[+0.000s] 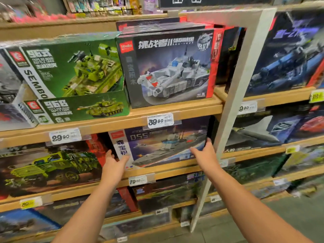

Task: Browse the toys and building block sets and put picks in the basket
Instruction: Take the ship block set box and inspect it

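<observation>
A building block set with a grey warship and "055" on its box point(163, 144) stands on the second shelf. My left hand point(114, 163) grips the box's lower left corner, thumb on the front. My right hand point(204, 155) holds its right edge, fingers wrapped round the side. The box still rests on the shelf. Above it stand a white tank set point(168, 67) and green tank sets point(70, 67). A green truck set point(47, 167) sits to the left. No basket is in view.
Wooden shelves point(175, 109) carry price tags such as 39.90 point(160, 121) and 79.00 point(137, 180). A pale upright post point(233, 106) divides this bay from the right bay, which holds blue aircraft sets point(289, 55). Grey floor shows at the lower right.
</observation>
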